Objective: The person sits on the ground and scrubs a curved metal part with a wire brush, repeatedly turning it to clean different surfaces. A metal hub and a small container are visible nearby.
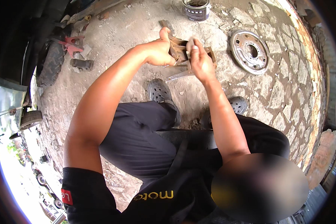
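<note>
In front of me, above the ground, my left hand (161, 51) grips the left side of a rusty brown metal part (181, 56), thumb raised. My right hand (202, 64) is closed round a small pale piece (190, 44), pressed close against the part's right side; its kind I cannot make out. Just beyond my left thumb lies what looks like a wire brush (166, 24). Below the hands a flat greyish metal strip (180, 75) rests on the ground. Another rusty piece (211, 56) shows partly behind my right hand.
A dark paint can (196, 13) stands at the far side. To the right a bare steel wheel rim (250, 52) lies on stony ground. At the left are a red metal stand (70, 45), a dark cylinder (81, 64) and a tyre (53, 63). My shoes (159, 90) are close below.
</note>
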Motion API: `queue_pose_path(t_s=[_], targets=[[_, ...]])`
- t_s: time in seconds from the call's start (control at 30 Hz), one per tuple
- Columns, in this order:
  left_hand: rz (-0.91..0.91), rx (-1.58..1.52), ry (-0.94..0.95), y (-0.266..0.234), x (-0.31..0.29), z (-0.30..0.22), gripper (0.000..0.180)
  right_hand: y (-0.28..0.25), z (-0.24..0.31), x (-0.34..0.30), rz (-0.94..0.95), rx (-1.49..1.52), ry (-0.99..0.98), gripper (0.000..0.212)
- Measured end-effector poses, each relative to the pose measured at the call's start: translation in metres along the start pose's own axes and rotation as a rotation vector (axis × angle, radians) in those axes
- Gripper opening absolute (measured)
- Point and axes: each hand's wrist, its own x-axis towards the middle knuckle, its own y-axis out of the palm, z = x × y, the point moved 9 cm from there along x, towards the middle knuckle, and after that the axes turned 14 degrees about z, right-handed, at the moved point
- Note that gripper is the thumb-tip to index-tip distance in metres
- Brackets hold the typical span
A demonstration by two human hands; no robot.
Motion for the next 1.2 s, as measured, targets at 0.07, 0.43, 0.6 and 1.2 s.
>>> queue_pose_path(t_s=[0.07,0.43,0.6,1.2], targets=[[0.03,-0.042,0.04,0.002,0.0,-0.007,0.119,-0.006,-0.062,0.016,0.147,0.081,0.251,0.064],[0.076,-0.362,0.116,0.006,0.001,-0.009,0.106,-0.01,-0.044,0.008,0.241,0.04,0.108,0.07],[0.011,-0.19,0.197,0.0,0.001,-0.003,0.103,-0.006,0.012,-0.012,0.236,-0.177,-0.024,0.062],[0.067,0.047,0.158,0.002,-0.002,-0.052,0.102,-0.029,0.002,-0.038,0.038,0.331,-0.069,0.054]])
